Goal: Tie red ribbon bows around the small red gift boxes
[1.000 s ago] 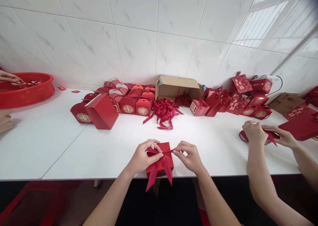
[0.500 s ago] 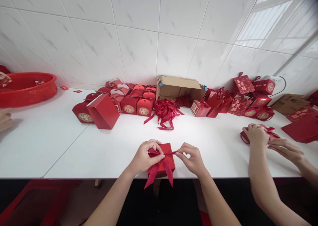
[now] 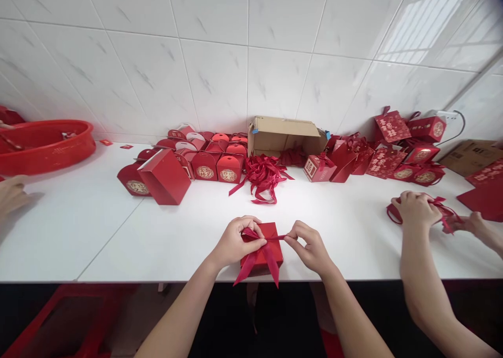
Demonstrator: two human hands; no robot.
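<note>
A small red gift box (image 3: pixel 271 259) lies at the table's front edge, with a dark red ribbon (image 3: pixel 271 261) across its top and two tails hanging over its front. My left hand (image 3: pixel 239 241) pinches the ribbon between thumb and fingers over the box. On the other side, my right hand (image 3: pixel 310 245) grips a taut stretch of the same ribbon just right of the box. A tangled pile of red ribbons (image 3: pixel 265 174) rests farther back on the table.
Rows of red boxes (image 3: pixel 206 166) stand by the wall, beside an open cardboard box (image 3: pixel 283 125). A red basin (image 3: pixel 47 156) is at the left. At the right, a co-worker's hands (image 3: pixel 418 211) handle another ribboned box. Another person's hand (image 3: pixel 11 193) shows at the left edge.
My view has shifted slightly. Both my hands keep hold of the ribbon, with my right hand a little farther from my left. The co-worker's right hand has moved lower and outward.
</note>
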